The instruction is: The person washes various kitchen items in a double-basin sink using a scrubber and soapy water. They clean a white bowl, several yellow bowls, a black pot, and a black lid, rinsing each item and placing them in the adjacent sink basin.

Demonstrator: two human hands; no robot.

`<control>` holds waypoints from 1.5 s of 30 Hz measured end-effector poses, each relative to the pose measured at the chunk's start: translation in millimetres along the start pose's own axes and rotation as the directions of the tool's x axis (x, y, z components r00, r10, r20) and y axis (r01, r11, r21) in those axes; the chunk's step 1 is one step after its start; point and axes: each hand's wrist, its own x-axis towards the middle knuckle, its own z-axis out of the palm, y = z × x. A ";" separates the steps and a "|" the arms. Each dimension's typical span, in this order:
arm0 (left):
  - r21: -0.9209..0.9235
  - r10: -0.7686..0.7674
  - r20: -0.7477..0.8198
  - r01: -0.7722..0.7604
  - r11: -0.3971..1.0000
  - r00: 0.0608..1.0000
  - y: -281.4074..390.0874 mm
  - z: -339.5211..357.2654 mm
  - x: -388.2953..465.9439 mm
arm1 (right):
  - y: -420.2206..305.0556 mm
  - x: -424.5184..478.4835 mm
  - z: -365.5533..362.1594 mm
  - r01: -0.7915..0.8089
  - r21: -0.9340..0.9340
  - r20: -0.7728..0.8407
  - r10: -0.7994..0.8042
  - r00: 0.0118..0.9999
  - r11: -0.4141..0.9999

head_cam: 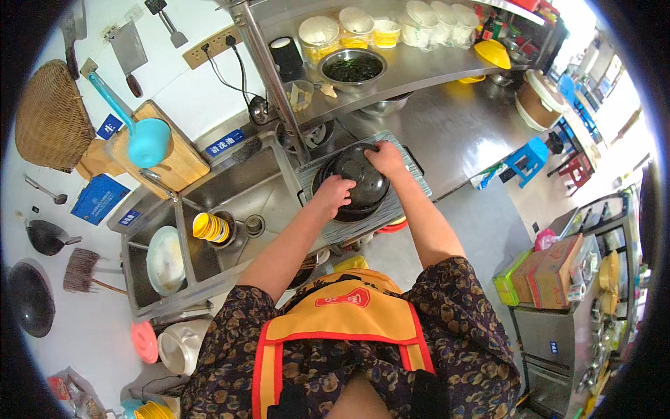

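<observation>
My right hand (388,159) grips the far right rim of a glossy black bowl (368,180); whether it is a bowl or a domed lid is hard to tell. At its near left side, my left hand (333,197) has curled fingers against the same piece. Another dark round vessel (357,213) shows its rim beneath it. Both rest over a grey striped tray (413,180) with dark handles, which lies on the steel counter beside the sink. My hands cover parts of the bowl's edge.
Left of the tray is a steel double sink (272,180) holding stacked yellow cups (210,227) and a pale basin (165,261). A steel post (269,68) rises behind the tray, near a shelf bearing a steel bowl of dark greens (353,69). Cardboard boxes (555,269) stand at right.
</observation>
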 end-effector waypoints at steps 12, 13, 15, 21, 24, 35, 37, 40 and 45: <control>-0.499 -0.128 -0.067 0.078 0.863 0.989 43.9 10.0 -45.3 | -57.4 -57.9 -32.2 0.190 0.496 0.161 -0.304 0.939 0.847; -0.559 -0.148 0.001 0.123 0.820 0.989 53.3 8.5 -57.0 | -66.5 -68.7 -33.8 0.364 0.334 0.130 -0.425 0.896 0.869; -0.620 -0.136 0.076 0.153 0.770 0.988 55.0 -4.1 -66.6 | -79.4 -88.4 -23.4 0.579 0.266 0.147 -0.626 0.766 0.771; -0.705 -0.187 0.131 0.224 0.673 0.974 12.6 -46.8 -69.2 | -93.2 -106.2 -32.6 0.330 0.517 0.402 -0.565 0.721 0.790; -0.742 -0.116 0.024 0.096 0.663 0.993 10.4 -47.0 -85.0 | -62.0 -74.5 -32.0 0.542 0.207 -0.009 -0.552 0.834 0.815; -0.669 0.001 -0.031 -0.021 0.743 1.000 5.3 -74.0 -118.1 | -1.0 -57.6 -29.9 0.404 -0.327 0.387 -0.269 0.882 0.854; -0.687 -0.024 -0.033 -0.005 0.727 0.999 -1.1 -77.9 -114.8 | -1.7 -58.0 -46.5 0.449 -0.236 0.419 -0.326 0.848 0.862; -0.711 -0.020 -0.010 0.007 0.703 1.000 1.7 -69.2 -111.2 | 33.2 -58.8 -35.6 0.442 -0.279 0.353 -0.337 0.873 0.853; -0.737 -0.039 -0.015 0.015 0.675 0.999 -6.3 -68.3 -104.2 | 35.7 -85.0 -12.9 0.080 -0.141 0.058 -0.072 0.996 0.987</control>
